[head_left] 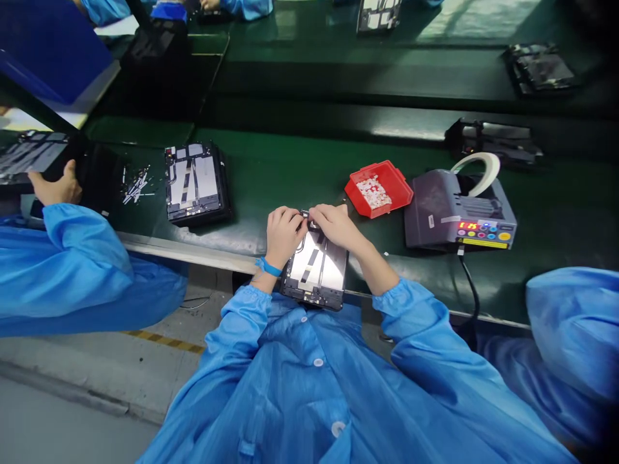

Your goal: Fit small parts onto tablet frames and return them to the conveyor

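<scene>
An opened tablet (329, 261) with a silvery battery area and black strips lies in front of me at the bench's front edge. My left hand (284, 233) is at its top left corner, fingers bent and pressed together, with a blue band round the wrist. Against the top edge, close to the left fingertips, my right hand (333, 225) is closed in a pinch. Whatever the fingertips hold is too small and too covered to make out. A red bin (402, 188) of small white pieces stands just beyond my right hand.
Right of the bin sits a grey tape dispenser (430, 216) with a lit display. A stack of opened tablets (193, 180) lies left, beside scattered white strips (138, 187). A co-worker's hand (60, 187) touches another stack; a blue sleeve (575, 328) is at right.
</scene>
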### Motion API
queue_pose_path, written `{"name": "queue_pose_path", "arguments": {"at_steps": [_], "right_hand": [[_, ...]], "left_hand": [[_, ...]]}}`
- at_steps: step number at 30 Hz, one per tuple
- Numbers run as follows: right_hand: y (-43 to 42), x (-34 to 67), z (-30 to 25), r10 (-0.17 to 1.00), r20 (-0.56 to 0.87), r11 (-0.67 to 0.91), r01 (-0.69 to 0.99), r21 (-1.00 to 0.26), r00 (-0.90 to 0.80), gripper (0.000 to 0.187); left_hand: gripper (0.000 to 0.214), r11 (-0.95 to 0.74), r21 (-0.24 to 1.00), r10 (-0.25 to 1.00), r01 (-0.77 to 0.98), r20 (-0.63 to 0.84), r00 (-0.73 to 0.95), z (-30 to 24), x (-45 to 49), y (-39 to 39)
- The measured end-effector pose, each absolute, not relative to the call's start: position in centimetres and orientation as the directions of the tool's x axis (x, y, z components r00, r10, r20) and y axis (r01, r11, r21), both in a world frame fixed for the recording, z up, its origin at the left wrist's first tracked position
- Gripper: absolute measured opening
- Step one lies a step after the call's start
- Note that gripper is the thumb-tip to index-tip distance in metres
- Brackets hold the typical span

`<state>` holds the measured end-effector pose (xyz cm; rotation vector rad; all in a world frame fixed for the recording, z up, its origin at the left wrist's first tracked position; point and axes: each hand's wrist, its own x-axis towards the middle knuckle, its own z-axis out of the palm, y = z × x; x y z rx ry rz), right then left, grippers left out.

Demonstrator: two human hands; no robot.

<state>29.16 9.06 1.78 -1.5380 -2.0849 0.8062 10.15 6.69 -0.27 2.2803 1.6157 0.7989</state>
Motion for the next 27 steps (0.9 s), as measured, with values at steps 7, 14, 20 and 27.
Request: {"name": "queue_pose_path", "arguments": {"at_steps": [7, 14, 20, 27], "right_hand": [[10.6, 29.0, 1.8, 0.945, -0.084, 0.185, 0.728, -0.661, -0.317, 0.033], [11.8, 29.5, 3.1, 0.879, -0.231, 0.234, 0.799, -0.555, -0.418, 0.027], [12.0, 28.7, 3.1, 0.888, -0.271, 0.241, 0.878, -0.414, -0.371, 0.028], [11.8, 28.9, 3.2, 0.886, -0.300, 0.206, 0.880, -0.427, -0.353, 0.032]], "left_hand": [[0.021, -0.374, 0.576, 0.927, 0.727, 0.256, 0.275, -1.2, 8.8, 5.6], [0.025, -0.409, 0.639, 0.911, 0.651, 0.321, 0.258, -3.2, 7.6, 5.7], [0.025, -0.406, 0.650, 0.914, 0.643, 0.313, 0.260, -3.4, 7.8, 5.8], [0.027, -0.389, 0.642, 0.921, 0.661, 0.271, 0.279, -3.2, 8.2, 5.8]]}}
